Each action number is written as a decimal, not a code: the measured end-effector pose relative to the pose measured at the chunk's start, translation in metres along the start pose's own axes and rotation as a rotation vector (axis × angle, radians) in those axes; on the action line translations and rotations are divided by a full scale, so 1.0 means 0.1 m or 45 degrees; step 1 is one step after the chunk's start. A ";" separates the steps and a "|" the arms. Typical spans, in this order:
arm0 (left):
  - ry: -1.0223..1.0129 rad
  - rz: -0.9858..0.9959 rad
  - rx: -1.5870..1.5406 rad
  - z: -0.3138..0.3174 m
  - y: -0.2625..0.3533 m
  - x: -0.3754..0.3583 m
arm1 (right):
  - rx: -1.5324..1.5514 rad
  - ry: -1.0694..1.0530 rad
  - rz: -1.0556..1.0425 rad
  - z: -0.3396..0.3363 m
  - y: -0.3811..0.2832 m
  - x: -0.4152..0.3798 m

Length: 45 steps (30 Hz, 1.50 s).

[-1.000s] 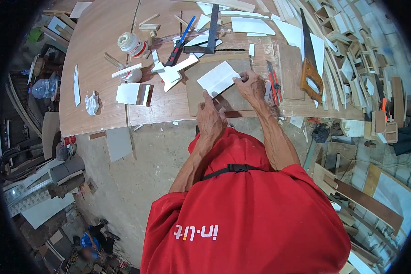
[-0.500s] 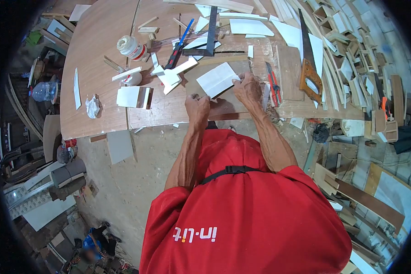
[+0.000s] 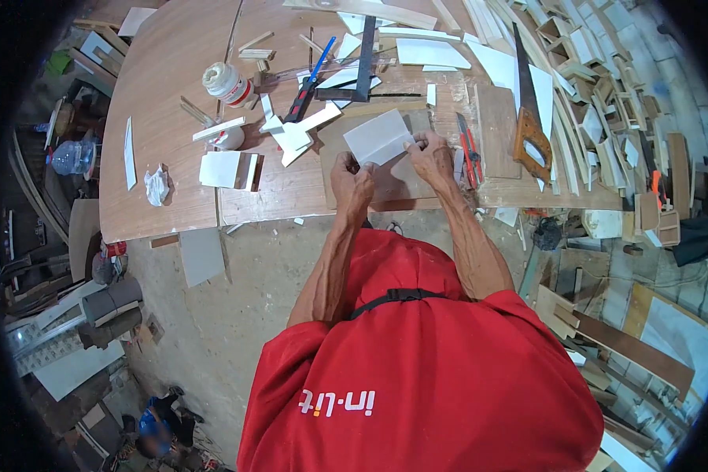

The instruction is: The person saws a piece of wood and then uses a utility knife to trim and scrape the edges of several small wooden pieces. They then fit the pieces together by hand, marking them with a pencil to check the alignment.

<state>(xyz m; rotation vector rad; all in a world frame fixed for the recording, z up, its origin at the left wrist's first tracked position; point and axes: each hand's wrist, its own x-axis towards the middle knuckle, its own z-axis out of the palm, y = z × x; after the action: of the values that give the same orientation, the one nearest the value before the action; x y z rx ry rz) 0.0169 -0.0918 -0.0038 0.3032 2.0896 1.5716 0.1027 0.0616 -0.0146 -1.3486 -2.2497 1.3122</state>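
A small white panel piece [image 3: 376, 135] with a seam or fold across its lower part is held up between my two hands. My left hand [image 3: 354, 182] pinches its lower left corner. On the right edge, the thumb and fingers of my right hand [image 3: 432, 157] are closed. Below the piece lies a brown board [image 3: 335, 145] at the table's front edge. Just right of my right hand are red-handled pliers or cutters [image 3: 471, 151]. Left of my left hand, white strips [image 3: 291, 135] lie crossed in a small pile.
The wooden table [image 3: 165, 102] bears a glue jar [image 3: 226, 85], a black try square [image 3: 363, 67], a blue-and-black tool [image 3: 307, 86], a stack of white blocks [image 3: 226, 170] and a handsaw [image 3: 532, 134]. Wood offcuts [image 3: 598, 118] crowd the right side. Another person [image 3: 159, 421] is at lower left.
My left hand has shifted a little to the right along the piece. The white piece has tilted, and its face looks greyer. My right hand stays at its right edge.
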 end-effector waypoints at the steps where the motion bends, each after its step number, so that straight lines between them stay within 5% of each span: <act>1: -0.003 0.004 -0.003 0.01 0.00 0.00 | 0.009 -0.008 -0.027 -0.02 0.00 -0.01; 8: -0.194 -0.020 -0.518 -0.17 0.06 -0.01 | 0.565 0.010 -0.227 -0.15 -0.03 -0.22; 18: -0.488 0.001 -0.680 -0.36 0.19 -0.04 | 0.577 0.147 -0.597 -0.55 -0.53 -0.76; 26: -0.649 -0.031 -1.178 -0.45 0.33 0.01 | 0.361 0.125 -1.087 -0.74 -0.59 -0.89; 30: -0.652 -0.203 -1.293 -0.45 0.45 -0.02 | 0.302 0.134 -1.148 -0.77 -0.58 -0.88; 32: -0.766 -0.480 -1.484 -0.48 0.54 -0.03 | 0.242 0.071 -1.210 -0.80 -0.57 -0.88; 38: -0.945 -0.490 -1.076 -0.68 0.34 0.18 | 0.027 0.001 -1.373 -0.90 -0.58 -0.91; 40: -0.895 -0.483 -0.589 -0.69 0.45 0.20 | 0.052 -0.021 -1.367 -0.89 -0.55 -0.91; 42: -0.859 -0.516 -0.683 -0.62 0.48 0.16 | 0.071 -0.031 -1.359 -0.87 -0.50 -0.91; 45: -0.714 -0.267 -0.631 -0.57 0.39 0.14 | 0.172 -0.046 -1.072 -0.77 -0.38 -0.93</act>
<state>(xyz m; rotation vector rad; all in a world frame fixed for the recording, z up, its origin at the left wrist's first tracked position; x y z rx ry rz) -0.0293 -0.1208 0.0412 0.2908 1.2271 1.5855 0.1755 0.0255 0.0824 -0.2399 -2.2748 1.1198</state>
